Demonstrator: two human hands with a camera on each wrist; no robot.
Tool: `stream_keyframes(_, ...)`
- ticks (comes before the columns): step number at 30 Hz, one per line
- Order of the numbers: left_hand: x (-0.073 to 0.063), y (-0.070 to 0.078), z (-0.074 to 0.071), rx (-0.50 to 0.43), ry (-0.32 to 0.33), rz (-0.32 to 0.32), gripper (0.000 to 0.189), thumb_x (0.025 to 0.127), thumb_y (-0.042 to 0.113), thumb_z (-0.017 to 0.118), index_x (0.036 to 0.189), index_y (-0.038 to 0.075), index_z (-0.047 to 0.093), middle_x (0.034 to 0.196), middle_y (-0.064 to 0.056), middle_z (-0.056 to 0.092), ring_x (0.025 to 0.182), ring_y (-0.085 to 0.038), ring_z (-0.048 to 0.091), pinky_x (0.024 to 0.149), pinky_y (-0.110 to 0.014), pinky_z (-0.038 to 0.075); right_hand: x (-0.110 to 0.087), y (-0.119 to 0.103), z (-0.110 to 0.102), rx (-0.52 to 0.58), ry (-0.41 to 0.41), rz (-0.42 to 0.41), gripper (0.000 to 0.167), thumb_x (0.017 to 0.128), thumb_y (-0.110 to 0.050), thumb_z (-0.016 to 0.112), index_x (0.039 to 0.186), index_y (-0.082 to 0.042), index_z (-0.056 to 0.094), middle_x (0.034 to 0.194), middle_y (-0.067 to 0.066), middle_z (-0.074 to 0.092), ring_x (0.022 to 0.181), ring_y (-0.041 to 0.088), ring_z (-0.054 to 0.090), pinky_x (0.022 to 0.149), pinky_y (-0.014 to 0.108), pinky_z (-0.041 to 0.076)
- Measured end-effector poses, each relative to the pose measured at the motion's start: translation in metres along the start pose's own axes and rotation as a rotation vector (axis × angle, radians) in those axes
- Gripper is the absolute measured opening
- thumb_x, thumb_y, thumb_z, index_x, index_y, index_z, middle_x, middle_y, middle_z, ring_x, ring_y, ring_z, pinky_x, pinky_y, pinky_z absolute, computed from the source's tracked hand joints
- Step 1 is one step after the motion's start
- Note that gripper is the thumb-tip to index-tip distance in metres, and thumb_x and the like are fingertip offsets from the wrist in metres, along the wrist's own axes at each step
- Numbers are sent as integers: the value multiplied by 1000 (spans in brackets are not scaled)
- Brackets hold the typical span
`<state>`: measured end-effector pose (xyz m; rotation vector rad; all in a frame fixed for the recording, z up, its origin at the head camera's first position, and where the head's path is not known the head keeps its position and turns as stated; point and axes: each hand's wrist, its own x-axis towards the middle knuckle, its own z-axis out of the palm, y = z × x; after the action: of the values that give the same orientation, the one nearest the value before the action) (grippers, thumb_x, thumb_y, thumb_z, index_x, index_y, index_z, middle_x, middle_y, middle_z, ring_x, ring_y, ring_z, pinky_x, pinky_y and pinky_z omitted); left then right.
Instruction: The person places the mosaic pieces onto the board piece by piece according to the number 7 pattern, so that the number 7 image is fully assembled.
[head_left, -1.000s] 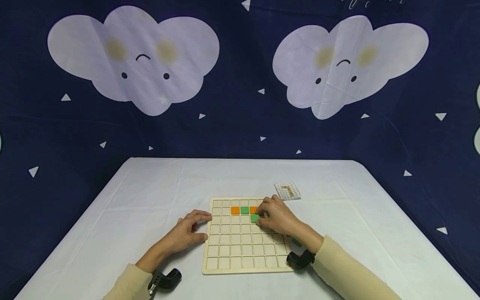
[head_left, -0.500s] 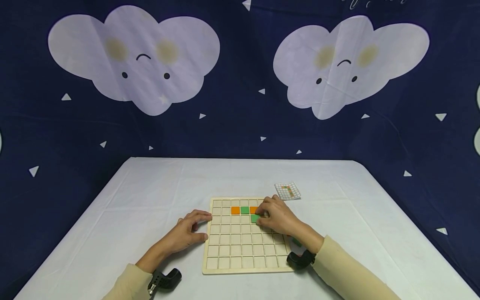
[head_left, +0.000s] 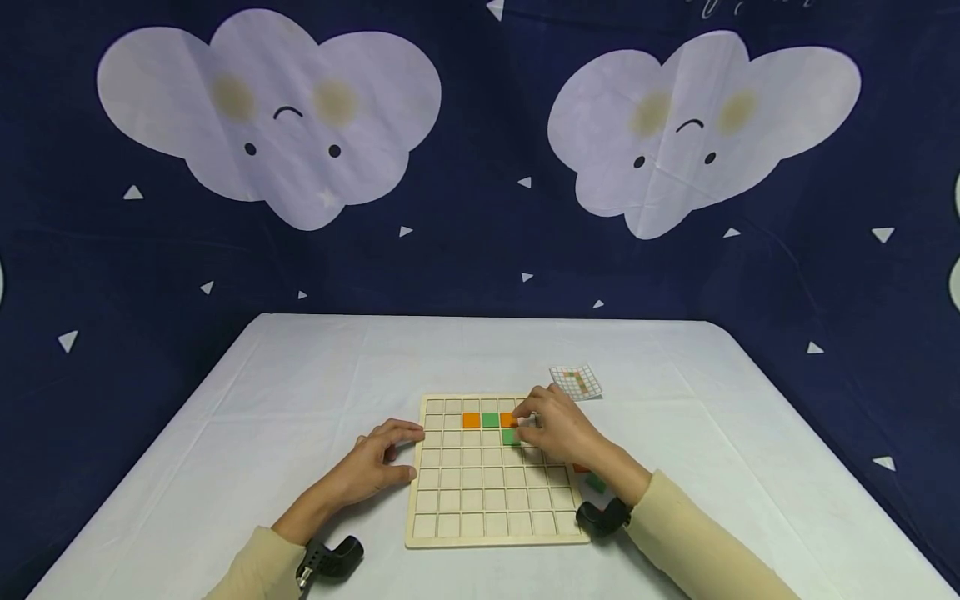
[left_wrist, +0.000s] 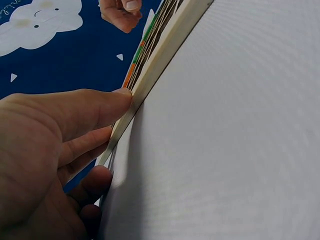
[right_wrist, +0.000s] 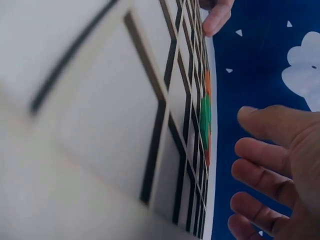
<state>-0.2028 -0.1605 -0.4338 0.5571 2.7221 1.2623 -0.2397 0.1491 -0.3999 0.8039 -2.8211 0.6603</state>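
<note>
A wooden grid board (head_left: 472,501) lies on the table between my hands. Its second row from the top holds an orange tile (head_left: 471,421), a green tile (head_left: 490,420) and another orange tile (head_left: 507,420). Under the last of these sits a second green tile (head_left: 511,437). My left hand (head_left: 378,464) touches the board's left edge with thumb and fingertips, fingers spread along it. My right hand (head_left: 561,429) hovers over the board's upper right, beside the lower green tile. In the right wrist view, its fingers (right_wrist: 257,177) stand apart from the tiles and hold nothing.
A small pattern card (head_left: 576,383) lies behind the board's upper right corner. Beneath my right forearm, at the board's right edge, an orange piece (head_left: 581,468) and a green piece (head_left: 596,482) are partly covered. White cloth (head_left: 187,467) covers the table.
My right hand has lifted slightly away from the lower green tile, exposing more of it and the orange tile above. The left hand stays in place.
</note>
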Motion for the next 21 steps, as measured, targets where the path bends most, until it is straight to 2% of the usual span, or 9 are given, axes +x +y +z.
stream_keyframes(4, 0, 0, 0, -5, -4, -4, 50, 77, 18, 75, 125, 12, 60, 136, -3, 51, 117, -21, 48, 91, -44, 22, -2, 1, -5, 25, 2, 35, 21, 81, -22, 71, 100, -13, 72, 98, -4, 63, 90, 14, 47, 80, 36, 43)
stream_keyframes(8, 0, 0, 0, -18, -8, -7, 50, 77, 19, 75, 125, 12, 60, 136, -4, 51, 114, -21, 48, 96, -52, 20, -4, 4, -10, 55, 5, 49, 22, 83, -23, 70, 102, -13, 71, 99, -3, 62, 103, 23, 51, 94, 48, 43)
stream_keyframes(12, 0, -1, 0, -13, -10, -8, 50, 78, 20, 75, 125, 13, 60, 137, -3, 50, 110, -19, 48, 94, -49, 21, -6, 7, -14, 78, 25, 47, 23, 82, -23, 71, 102, -11, 70, 98, -2, 62, 115, 32, 51, 106, 58, 31)
stream_keyframes(18, 0, 0, 0, 0, -12, -11, 51, 78, 20, 75, 125, 14, 59, 137, -2, 50, 109, -17, 48, 92, -45, 21, -10, 12, -21, 91, 58, 56, 23, 81, -21, 73, 100, -9, 71, 96, 1, 63, 115, 33, 52, 113, 58, 19)
stream_keyframes(21, 0, 0, 0, 3, -11, -10, 51, 78, 20, 75, 125, 14, 59, 137, -2, 50, 111, -18, 48, 91, -45, 22, -14, 13, -24, 87, 55, 89, 24, 81, -23, 72, 101, -10, 71, 100, 2, 64, 122, 36, 49, 114, 59, 16)
